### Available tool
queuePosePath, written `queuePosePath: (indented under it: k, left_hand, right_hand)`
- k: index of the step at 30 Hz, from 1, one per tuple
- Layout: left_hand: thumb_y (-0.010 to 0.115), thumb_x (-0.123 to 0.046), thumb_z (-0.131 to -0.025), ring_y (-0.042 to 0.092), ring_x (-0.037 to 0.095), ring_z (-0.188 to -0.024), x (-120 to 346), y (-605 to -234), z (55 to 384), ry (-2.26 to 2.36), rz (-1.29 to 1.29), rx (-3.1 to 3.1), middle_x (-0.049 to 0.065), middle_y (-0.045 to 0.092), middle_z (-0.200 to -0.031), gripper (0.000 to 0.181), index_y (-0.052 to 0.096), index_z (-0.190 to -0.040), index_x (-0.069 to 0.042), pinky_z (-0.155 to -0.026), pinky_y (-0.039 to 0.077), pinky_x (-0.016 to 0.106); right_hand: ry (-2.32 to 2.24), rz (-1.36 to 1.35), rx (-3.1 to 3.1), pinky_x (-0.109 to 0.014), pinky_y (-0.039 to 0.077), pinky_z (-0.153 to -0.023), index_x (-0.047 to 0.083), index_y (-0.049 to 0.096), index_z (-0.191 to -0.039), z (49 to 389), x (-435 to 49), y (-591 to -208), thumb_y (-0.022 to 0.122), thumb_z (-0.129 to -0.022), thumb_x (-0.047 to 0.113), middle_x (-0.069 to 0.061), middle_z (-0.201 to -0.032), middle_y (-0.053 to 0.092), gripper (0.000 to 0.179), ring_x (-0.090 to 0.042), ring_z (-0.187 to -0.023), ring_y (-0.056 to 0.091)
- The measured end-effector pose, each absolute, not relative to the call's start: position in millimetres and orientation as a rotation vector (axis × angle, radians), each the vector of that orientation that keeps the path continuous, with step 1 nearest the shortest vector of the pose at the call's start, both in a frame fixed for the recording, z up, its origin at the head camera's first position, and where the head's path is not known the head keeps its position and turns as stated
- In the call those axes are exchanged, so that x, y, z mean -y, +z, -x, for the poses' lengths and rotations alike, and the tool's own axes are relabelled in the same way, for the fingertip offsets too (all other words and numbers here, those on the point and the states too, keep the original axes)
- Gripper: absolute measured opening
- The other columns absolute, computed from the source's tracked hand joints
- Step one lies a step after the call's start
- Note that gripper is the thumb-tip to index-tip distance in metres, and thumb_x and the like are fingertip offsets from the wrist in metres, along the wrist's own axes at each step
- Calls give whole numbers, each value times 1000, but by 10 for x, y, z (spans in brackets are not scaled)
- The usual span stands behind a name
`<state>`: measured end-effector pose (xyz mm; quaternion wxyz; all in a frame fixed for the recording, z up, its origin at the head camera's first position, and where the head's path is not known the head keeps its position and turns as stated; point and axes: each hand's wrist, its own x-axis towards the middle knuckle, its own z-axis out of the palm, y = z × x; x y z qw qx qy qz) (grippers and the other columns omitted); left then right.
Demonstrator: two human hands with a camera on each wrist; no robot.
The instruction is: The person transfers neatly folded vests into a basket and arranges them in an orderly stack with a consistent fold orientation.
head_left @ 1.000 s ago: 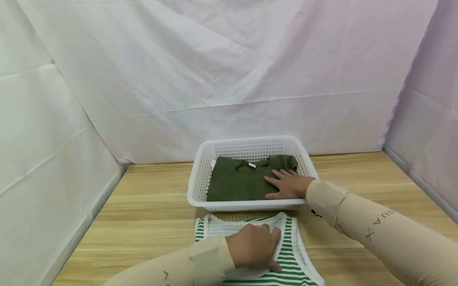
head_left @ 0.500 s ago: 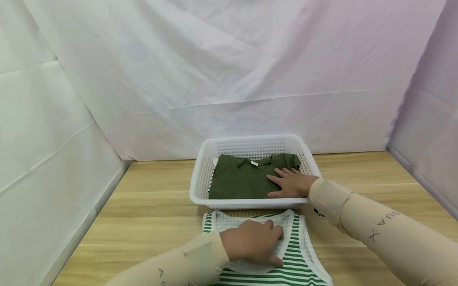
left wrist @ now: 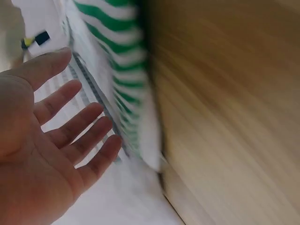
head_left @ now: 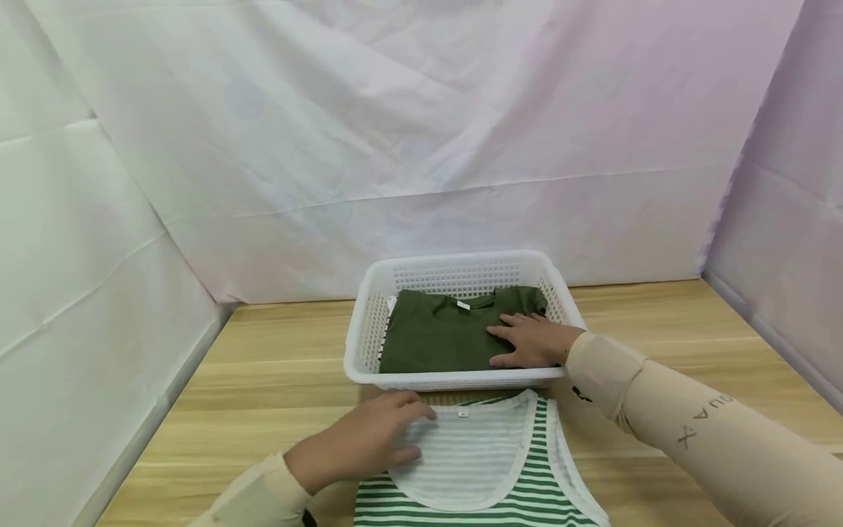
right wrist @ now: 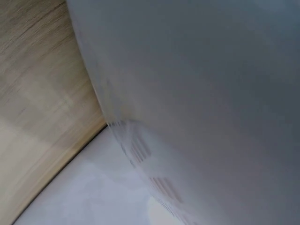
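Two empty, loosely spread hands: left hand over striped top, right hand on green shirt.

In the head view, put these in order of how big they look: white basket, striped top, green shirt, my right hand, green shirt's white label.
1. White basket and striped top: too alike to rank, and the frame cuts off the top.
2. Green shirt
3. Right hand
4. White label

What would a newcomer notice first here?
Likely the dark green shirt, lying in the white basket at the back of the table, the right hand spread on it. In front of the basket lies the green-and-white striped top, the left hand over one strap.
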<state>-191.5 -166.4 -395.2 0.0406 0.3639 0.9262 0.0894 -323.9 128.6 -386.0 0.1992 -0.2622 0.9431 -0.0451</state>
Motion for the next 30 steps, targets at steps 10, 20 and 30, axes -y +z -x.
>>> queuePosePath:
  k: [10, 20, 30]
  left_hand:
    - [80, -35, -85, 56, 28, -129, 2116, -3972, 1938, 293, -985, -2854, 12, 56, -141, 64, 55, -138, -10, -103, 49, 47]
    - [84, -42, -78, 58, 34, -125, 2114, -3965, 1950, 226, -882, -2920, 13, 56, -142, 79, 54, -141, -5, -92, 53, 53]
    - [88, -43, -73, 62, 30, -118, 2061, -4021, 1957, 235, -907, -2943, 10, 62, -134, 77, 58, -136, -10, -89, 55, 48]
  right_hand:
    - [-522, 1160, -3093, -38, 53, -81, 15, 73, -101, 2970, -1283, -3570, 63, -98, 22, 1, -99, 68, 12, -18, -92, 63]
    - [-398, 1635, -2792, -13, 35, -53, 29, 63, -82, 1948, -1464, -3634, 67, -96, 33, 21, -74, 54, 14, 11, -63, 42]
    - [-499, 811, -2858, -28, 46, -60, 20, 63, -119, 2129, -1858, -4187, 68, -88, 58, 9, -96, 68, 49, -3, -73, 57]
